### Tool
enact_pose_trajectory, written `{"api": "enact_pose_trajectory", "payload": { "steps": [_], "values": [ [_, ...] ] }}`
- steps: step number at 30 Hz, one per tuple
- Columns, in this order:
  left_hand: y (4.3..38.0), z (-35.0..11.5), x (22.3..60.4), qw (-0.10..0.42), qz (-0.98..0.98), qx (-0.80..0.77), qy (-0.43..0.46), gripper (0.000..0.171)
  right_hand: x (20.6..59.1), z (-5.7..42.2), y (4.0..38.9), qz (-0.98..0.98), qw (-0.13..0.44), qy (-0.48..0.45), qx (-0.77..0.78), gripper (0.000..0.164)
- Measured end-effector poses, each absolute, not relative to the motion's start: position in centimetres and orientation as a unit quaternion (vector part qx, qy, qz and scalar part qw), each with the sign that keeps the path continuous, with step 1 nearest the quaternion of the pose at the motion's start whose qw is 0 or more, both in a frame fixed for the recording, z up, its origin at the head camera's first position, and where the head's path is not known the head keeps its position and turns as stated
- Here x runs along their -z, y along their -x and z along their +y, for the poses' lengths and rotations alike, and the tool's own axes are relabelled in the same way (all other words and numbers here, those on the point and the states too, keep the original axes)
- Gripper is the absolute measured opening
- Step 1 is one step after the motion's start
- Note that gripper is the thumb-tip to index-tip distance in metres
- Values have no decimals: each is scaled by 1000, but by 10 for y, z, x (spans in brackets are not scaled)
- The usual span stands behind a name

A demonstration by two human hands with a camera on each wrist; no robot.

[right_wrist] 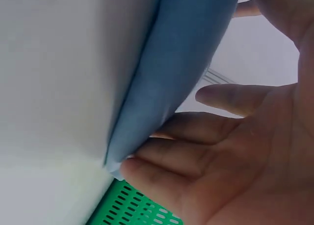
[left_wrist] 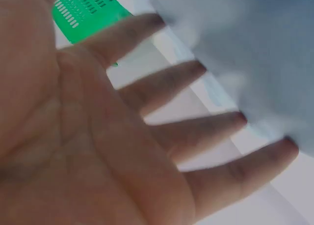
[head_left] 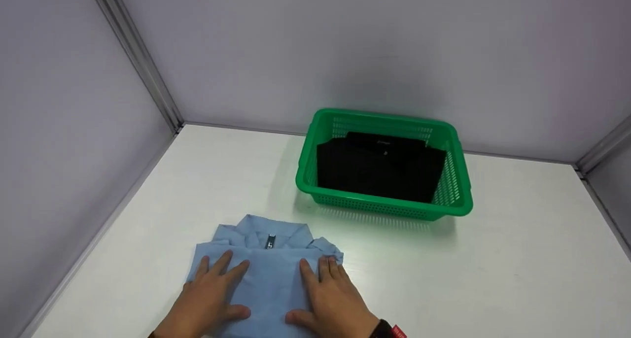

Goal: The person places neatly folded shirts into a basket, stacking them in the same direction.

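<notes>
On my head feed I count one folded light-blue cloth shirt [head_left: 268,288], low in view on the flat white tabletop [head_left: 522,239] with my widest room to its right, and, past a gap, one green rectangular perforated plastic basket [head_left: 369,203] holding one folded black garment [head_left: 379,170]; the left hand [head_left: 204,293] and right hand [head_left: 337,296] rest on the shirt. My left wrist feed shows four fingers apart, tips at the cloth's edge. My right wrist feed shows fingers extended, unclamped, along the shirt's side.
</notes>
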State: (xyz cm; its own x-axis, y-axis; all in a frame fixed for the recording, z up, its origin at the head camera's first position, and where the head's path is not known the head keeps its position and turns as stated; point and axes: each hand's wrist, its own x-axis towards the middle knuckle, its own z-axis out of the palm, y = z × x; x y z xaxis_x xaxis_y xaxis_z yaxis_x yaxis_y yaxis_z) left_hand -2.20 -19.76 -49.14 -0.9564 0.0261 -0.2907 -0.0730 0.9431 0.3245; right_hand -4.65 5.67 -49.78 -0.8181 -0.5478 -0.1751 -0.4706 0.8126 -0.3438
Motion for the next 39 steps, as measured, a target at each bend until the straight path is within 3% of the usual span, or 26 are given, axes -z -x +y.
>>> {"api": "enact_pose_trajectory", "payload": {
  "steps": [8, 13, 22, 30, 39],
  "values": [
    [25, -204, 491, 146, 976, -161, -24, 97, 490, 32, 52, 963, 93, 245, 63, 121],
    [19, -209, 490, 130, 980, -146, -31, 96, 491, 20, 50, 967, 54, 247, -10, 124],
    [16, -204, 490, 114, 978, -168, -52, 96, 483, 22, 52, 966, 121, 228, 32, 125],
    [14, -188, 488, 108, 981, -153, -42, 96, 481, 24, 48, 973, 109, 200, 28, 122],
    [8, -168, 488, 137, 979, -150, -10, 93, 484, 34, 48, 969, 113, 217, 27, 120]
  ]
}}
